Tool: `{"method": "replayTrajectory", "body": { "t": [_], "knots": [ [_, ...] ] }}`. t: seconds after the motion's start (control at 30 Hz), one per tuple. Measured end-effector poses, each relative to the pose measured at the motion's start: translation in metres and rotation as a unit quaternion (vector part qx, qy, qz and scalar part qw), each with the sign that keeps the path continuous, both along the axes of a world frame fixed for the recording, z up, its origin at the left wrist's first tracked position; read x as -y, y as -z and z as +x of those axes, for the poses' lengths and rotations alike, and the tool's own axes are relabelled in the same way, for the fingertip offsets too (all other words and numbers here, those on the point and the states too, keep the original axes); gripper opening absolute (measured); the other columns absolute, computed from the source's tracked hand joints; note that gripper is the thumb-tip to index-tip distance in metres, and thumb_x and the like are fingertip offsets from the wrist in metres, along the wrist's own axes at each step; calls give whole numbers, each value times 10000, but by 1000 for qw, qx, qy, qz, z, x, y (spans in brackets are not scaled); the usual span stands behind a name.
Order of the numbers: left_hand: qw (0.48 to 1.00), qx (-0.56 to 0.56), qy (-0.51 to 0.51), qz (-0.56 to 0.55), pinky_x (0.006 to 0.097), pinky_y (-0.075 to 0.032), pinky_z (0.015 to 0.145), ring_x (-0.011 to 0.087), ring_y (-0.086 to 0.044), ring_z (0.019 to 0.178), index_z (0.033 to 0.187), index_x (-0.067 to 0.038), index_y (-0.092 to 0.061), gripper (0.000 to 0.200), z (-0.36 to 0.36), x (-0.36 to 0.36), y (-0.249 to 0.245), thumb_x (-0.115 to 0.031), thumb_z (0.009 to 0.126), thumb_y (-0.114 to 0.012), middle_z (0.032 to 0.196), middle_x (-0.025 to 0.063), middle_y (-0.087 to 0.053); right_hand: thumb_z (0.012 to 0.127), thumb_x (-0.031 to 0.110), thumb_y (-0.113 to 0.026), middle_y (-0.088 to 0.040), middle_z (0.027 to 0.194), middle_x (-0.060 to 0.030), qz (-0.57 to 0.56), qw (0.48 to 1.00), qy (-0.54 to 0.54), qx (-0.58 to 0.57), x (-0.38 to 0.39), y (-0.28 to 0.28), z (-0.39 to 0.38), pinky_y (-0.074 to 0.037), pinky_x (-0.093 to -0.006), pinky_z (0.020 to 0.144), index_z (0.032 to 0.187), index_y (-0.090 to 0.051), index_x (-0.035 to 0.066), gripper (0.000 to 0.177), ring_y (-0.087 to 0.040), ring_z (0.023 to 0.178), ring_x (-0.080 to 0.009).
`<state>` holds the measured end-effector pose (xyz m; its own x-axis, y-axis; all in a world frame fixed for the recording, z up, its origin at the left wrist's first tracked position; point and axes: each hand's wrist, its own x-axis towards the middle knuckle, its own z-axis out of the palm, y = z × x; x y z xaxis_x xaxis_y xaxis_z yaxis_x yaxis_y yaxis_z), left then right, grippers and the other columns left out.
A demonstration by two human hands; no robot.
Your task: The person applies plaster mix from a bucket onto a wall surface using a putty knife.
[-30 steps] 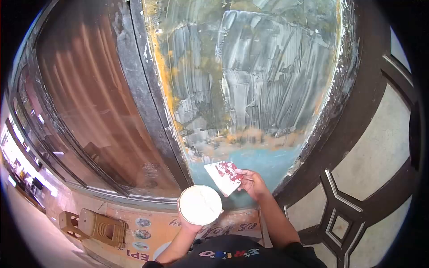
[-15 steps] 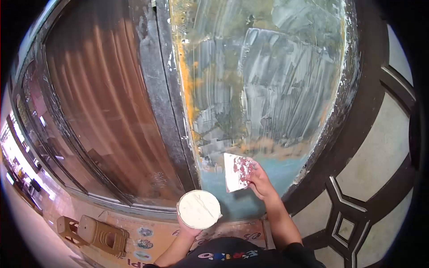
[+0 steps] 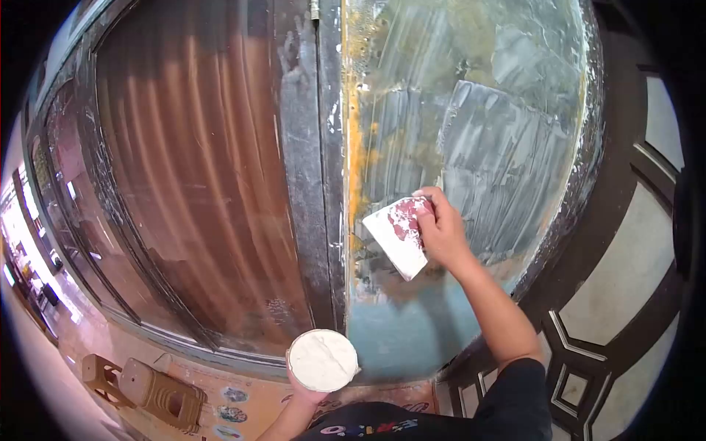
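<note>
My left hand (image 3: 307,391) grips a round tub of white putty (image 3: 322,360) from below and behind, low in front of my body. Its smooth top carries a shallow groove. In my right hand (image 3: 443,234) is a flat putty scraper (image 3: 398,239), reddish and smeared with white, its broad white edge pointing down and left. The scraper overlaps the lower middle of the wall panel (image 3: 507,169), which bears streaky grey-white putty over old green, blue and yellow paint. Bare blue-green paint (image 3: 390,331) shows along the panel's bottom.
Left of the panel runs a dark window frame (image 3: 303,162), with brown curtains (image 3: 198,169) behind its glass. A dark panelled door (image 3: 625,242) stands on the right. Brown plastic stools (image 3: 158,389) are at lower left, near printed cardboard on the floor (image 3: 243,393).
My right hand has risen with the scraper, and the scraper has turned its edge more downward. The view has swung left, while the tub stays low in my left hand.
</note>
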<state>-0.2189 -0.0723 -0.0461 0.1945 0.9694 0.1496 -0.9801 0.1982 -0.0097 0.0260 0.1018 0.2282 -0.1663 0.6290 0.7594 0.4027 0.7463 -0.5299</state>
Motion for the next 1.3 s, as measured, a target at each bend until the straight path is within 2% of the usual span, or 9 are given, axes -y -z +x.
{"method": "replayTrajectory", "body": {
  "t": [0.43,0.57,0.63,0.7,0.77,0.83,0.9,1.03,1.3],
  "knots": [
    [997,21,-47,-62,687,-272,1145,422,-398,1415,1495,-185,-454,789,-32,7,19,-712,910,-398,1549,110,-438,884,317,-654,-584,651,-4,491,745,243,380,-79,-121,-30,-385,-370,565,865,-530,162,200,-583,572,-226],
    [972,-178,-136,-63,690,-266,1147,419,-399,1415,1498,-196,-453,782,-30,7,20,-710,912,-393,1548,99,-442,972,444,-561,-646,632,-45,502,753,319,282,-80,-209,-3,-428,-394,514,903,-561,152,300,-648,579,-266],
    [990,119,-42,-69,694,-265,1145,421,-394,1417,1503,-198,-445,784,-33,4,20,-710,910,-399,1555,101,-432,977,474,-554,-664,659,-65,471,770,348,254,-71,-231,7,-449,-424,516,917,-559,145,334,-664,610,-294],
    [992,97,-48,-64,696,-264,1144,420,-388,1420,1506,-199,-439,782,-31,2,20,-706,912,-406,1560,104,-423,982,503,-547,-681,686,-85,443,783,377,222,-66,-237,12,-471,-453,517,931,-558,139,369,-680,641,-322],
    [976,-164,-133,-44,697,-259,1146,422,-380,1425,1504,-196,-440,777,-26,1,20,-701,914,-409,1562,108,-419,969,546,-553,-692,705,-103,408,823,352,179,-60,-228,16,-493,-476,520,950,-553,132,414,-682,638,-338],
    [995,71,-47,-61,698,-259,1145,418,-382,1425,1500,-196,-445,768,-25,-1,13,-696,919,-402,1560,105,-422,937,577,-599,-627,624,-59,350,840,314,269,-51,-198,9,-437,-377,439,911,-542,147,435,-608,490,-244],
    [974,-182,-129,-29,698,-259,1144,417,-384,1425,1495,-193,-450,764,-20,-3,17,-694,921,-395,1562,103,-421,901,641,-592,-584,591,-19,458,797,222,327,-49,-157,-4,-451,-369,523,880,-530,170,475,-563,493,-203],
    [974,-190,-123,-26,702,-252,1146,428,-387,1421,1508,-192,-435,784,-11,-11,16,-703,913,-399,1569,113,-411,872,629,-591,-571,582,9,471,738,128,466,-65,-94,-19,-428,-363,584,819,-504,173,468,-595,509,-203],
    [986,-141,-84,-34,719,-278,1128,437,-395,1412,1509,-179,-424,796,2,-21,11,-705,913,-389,1558,128,-414,864,551,-693,-642,623,-29,509,763,339,208,-59,-248,12,-492,-378,476,927,-562,153,424,-654,533,-249]
  ]
}}
